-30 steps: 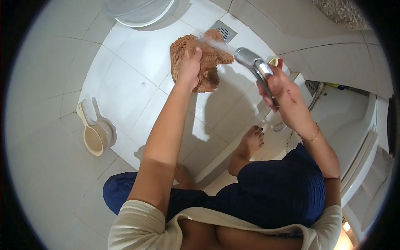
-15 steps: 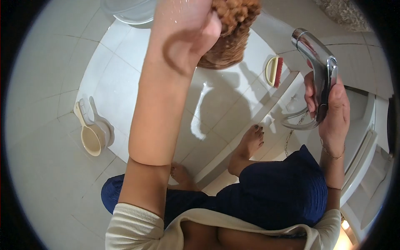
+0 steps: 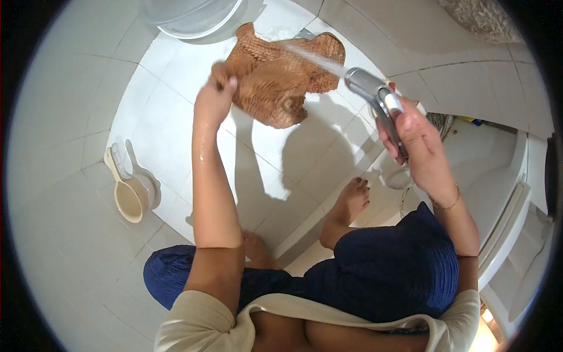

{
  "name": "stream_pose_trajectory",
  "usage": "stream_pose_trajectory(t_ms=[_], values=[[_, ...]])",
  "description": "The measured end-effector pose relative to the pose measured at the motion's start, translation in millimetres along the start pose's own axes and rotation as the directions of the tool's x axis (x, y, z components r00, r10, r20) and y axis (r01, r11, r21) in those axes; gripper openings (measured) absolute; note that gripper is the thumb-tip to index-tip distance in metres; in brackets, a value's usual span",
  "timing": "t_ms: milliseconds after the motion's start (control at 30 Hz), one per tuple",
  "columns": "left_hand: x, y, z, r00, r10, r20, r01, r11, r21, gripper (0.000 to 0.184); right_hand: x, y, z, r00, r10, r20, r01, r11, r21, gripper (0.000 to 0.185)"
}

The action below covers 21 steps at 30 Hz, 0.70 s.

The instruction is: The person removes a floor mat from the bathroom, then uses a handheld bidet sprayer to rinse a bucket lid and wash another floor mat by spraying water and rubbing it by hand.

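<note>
My left hand is closed on the near left edge of a crinkled brown cloth, which hangs spread out low over the white tiled floor; whether it touches the tiles I cannot tell. In my right hand is a chrome handheld shower head, fingers wrapped round its handle. A jet of water leaves it and hits the far part of the cloth. Part of the hose loops below that hand.
A translucent basin stands at the far left. By the left wall lies a cream dipper. A floor drain shows behind the cloth. A raised ledge crosses the floor near my feet, and a white fixture stands at right.
My left hand has come down and away from me, and the bunched cloth is now spread out. My right hand has swung the shower head left toward it, and water now sprays.
</note>
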State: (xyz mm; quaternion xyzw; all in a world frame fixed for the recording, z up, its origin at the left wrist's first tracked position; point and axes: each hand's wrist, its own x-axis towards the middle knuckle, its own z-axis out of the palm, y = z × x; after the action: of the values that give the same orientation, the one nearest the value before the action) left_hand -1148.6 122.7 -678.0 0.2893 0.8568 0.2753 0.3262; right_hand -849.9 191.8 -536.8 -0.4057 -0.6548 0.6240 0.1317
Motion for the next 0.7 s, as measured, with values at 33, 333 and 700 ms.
stream_pose_trajectory(t_ms=[33, 333, 700], values=[[-2, -9, 0, 0.998, -0.052, -0.019, 0.054, 0.843, 0.535, 0.028, 1, 3, 2, 0.999, 0.007, 0.034, -0.008, 1.000, 0.008, 0.043], [45, 21, 108, 0.946, 0.125, 0.300, 0.056, 0.846, -0.530, 0.028, 6, 14, 26, 0.971, -0.076, 0.227, 0.112, 0.982, -0.152, 0.044], [44, -33, 133, 0.976, 0.200, -0.086, -0.167, 0.940, 0.296, 0.044, 7, 17, 19, 0.986, 0.145, 0.085, -0.134, 0.983, -0.128, 0.046]])
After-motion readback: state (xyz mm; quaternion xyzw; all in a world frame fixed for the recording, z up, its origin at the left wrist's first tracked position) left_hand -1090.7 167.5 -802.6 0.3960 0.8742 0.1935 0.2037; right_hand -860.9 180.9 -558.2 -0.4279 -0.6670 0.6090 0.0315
